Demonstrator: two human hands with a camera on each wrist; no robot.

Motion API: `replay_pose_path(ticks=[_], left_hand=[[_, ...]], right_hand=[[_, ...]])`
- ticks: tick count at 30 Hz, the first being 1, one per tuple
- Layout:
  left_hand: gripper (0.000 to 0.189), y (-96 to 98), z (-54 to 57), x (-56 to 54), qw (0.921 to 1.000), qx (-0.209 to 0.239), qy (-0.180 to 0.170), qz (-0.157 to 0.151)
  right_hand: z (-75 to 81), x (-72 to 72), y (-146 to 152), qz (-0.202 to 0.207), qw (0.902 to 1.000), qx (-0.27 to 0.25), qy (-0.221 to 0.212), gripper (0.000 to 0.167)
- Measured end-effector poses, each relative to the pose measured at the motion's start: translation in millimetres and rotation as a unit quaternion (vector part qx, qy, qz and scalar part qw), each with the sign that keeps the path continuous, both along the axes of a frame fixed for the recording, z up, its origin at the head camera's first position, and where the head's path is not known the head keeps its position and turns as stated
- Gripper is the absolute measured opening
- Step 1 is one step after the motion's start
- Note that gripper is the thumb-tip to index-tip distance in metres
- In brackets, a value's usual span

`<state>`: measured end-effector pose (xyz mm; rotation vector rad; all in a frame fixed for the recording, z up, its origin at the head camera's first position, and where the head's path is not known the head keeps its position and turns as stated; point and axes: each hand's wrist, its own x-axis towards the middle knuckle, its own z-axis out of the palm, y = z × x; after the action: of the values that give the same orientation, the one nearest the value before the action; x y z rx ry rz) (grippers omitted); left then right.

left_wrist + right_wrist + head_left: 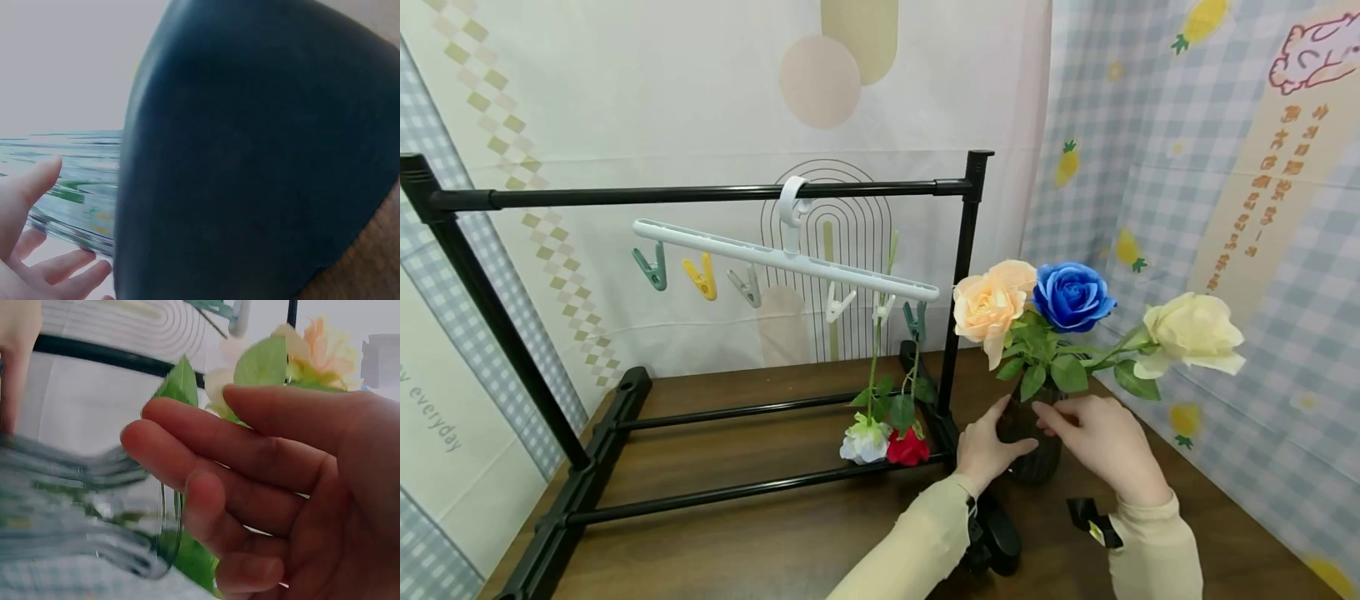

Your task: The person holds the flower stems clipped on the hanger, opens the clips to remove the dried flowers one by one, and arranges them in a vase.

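Observation:
A ribbed glass vase [1033, 450] stands on the table at the right, holding a peach rose [988, 308], a blue rose [1072, 296] and a cream rose [1195, 333] with green leaves. My left hand [988, 446] grips the vase from its left side, thumb in front and fingers round behind. In the left wrist view, those fingers lie along the glass, partly hidden by a large dark shape [250, 150]. My right hand [1101, 437] is at the vase's rim below the leaves, its fingers loosely bent. Nothing lies within that hand in the right wrist view.
Left of the vase stands a black rack [700, 196]. A white hanger [790, 260] with several coloured clips hangs tilted from its bar. A white flower [865, 440] and a red flower [908, 447] hang upside down below it. Patterned cloth [1172, 192] borders the table.

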<state>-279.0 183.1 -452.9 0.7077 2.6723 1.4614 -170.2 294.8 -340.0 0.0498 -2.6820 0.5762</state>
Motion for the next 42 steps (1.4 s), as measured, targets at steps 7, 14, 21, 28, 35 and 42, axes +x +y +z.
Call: replay_pose_path(ticks=[7,14,21,28,35,42], left_hand=[[0.074,-15.4,10.3,6.4,0.9991,-0.042,0.009,0.002],[0.035,-60.8,46.6,17.8,0.997,-0.058,0.023,-0.046],[0.023,-119.8,77.8,17.7,0.9885,-0.101,-0.007,-0.112],[0.019,-160.3,98.0,14.8,0.9839,-0.006,-0.048,-0.172],[0.022,-186.1,111.0,0.1,0.9846,0.144,-0.041,-0.091],[0.022,-189.7,108.9,-12.3,0.9662,0.249,0.02,0.066]], right_hand=[[-2.0,-1.7,-22.0,0.069,0.9976,-0.005,-0.007,0.032],[-5.9,-1.8,-48.3,0.132,0.9849,0.009,0.112,0.032],[-10.8,-14.4,-82.2,0.149,0.9564,0.026,0.25,0.01],[-5.0,-36.7,-109.7,0.176,0.9488,0.02,0.262,0.003],[11.9,-71.4,-125.8,0.133,0.9579,0.01,0.254,0.009],[15.0,-97.2,-136.5,0.065,0.9577,0.019,0.28,0.015]])
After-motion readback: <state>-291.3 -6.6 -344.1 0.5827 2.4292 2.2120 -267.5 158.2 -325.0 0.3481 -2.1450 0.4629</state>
